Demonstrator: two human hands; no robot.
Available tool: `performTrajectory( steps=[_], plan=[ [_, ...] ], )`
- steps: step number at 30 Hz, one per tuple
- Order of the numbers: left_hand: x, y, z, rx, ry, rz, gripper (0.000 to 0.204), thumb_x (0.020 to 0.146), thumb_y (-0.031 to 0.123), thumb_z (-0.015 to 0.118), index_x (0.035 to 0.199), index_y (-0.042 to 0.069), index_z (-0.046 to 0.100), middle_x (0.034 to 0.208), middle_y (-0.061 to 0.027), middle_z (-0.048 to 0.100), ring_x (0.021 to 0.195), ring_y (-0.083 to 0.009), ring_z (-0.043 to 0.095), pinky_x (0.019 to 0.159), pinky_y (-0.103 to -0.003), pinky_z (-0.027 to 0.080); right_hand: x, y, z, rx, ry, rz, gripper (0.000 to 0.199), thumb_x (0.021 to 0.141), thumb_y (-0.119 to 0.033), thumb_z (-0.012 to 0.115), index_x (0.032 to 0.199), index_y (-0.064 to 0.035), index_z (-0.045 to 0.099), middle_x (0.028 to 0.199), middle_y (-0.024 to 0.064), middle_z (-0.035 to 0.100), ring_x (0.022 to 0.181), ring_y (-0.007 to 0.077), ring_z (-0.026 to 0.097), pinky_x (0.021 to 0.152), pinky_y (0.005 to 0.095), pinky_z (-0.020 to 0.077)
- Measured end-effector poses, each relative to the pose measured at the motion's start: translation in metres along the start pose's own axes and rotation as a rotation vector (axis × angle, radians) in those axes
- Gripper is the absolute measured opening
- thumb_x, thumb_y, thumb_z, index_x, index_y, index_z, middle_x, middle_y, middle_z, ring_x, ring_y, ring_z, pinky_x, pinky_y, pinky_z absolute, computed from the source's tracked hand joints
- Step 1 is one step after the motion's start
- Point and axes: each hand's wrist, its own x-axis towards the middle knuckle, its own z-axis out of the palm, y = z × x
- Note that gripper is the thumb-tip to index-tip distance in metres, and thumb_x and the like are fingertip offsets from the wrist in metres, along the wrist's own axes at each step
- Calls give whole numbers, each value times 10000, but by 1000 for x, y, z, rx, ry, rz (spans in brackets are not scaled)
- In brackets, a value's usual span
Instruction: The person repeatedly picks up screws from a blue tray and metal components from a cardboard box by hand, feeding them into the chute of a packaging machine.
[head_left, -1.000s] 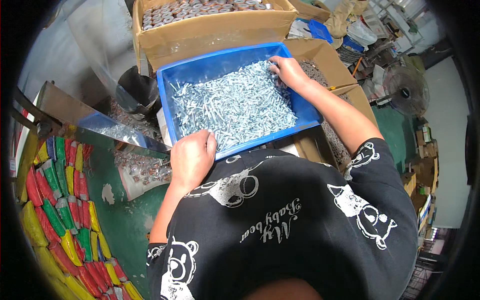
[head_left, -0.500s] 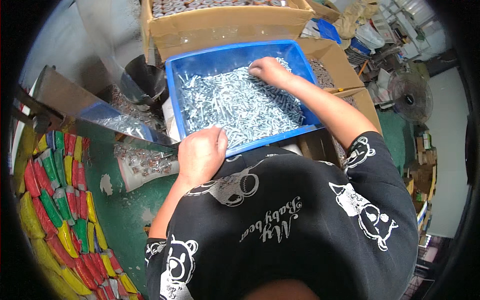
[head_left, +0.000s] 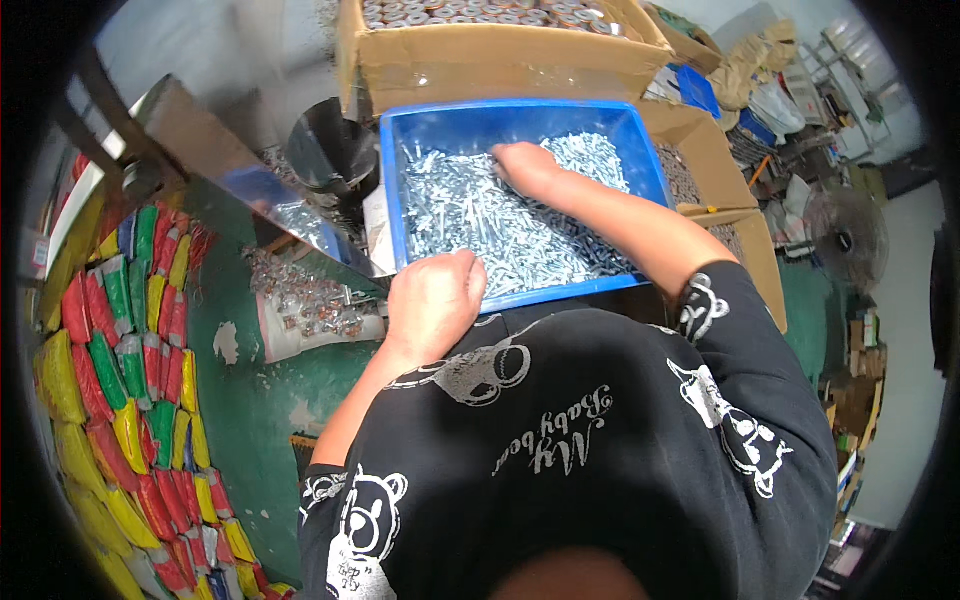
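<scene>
A blue plastic bin (head_left: 655,160) holds a heap of small silvery screws (head_left: 500,225). My left hand (head_left: 435,305) is closed over the bin's near left corner, thumb on top of the rim; its other fingers are mostly hidden. Inside the bin, my right hand (head_left: 527,170) reaches down to the screws with fingers curled. Its fingertips meet the pile, and what they hold is too small to tell.
Behind the bin stands a cardboard box (head_left: 500,70) of round metal parts. More open cartons (head_left: 710,150) sit to the right. A metal chute (head_left: 270,190) and black bucket (head_left: 335,150) are at left, above bagged parts (head_left: 315,310). A fan (head_left: 845,235) stands far right.
My right hand has moved left across the screws. The view has shifted, so the bin appears farther right and straighter. My left hand stays at the bin's corner.
</scene>
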Motion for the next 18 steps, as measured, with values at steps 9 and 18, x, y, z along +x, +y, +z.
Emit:
performTrajectory(
  steps=[9,18],
  plan=[
    [-1,3,0,14,1,0,263,896,256,622,732,52,645,713,-174,645,701,-386,648,642,-497,508,49,-137,-113,926,-81,-129,314,967,-276,545,925,7,675,651,80,621,470,178,577,465,347,481],
    [-1,9,2,39,-3,2,254,891,229,634,732,32,620,711,-197,624,699,-403,632,624,-500,484,-18,-60,-124,873,252,-223,363,910,-166,562,1226,-1,629,872,165,713,833,178,721,783,358,558]
  ],
)
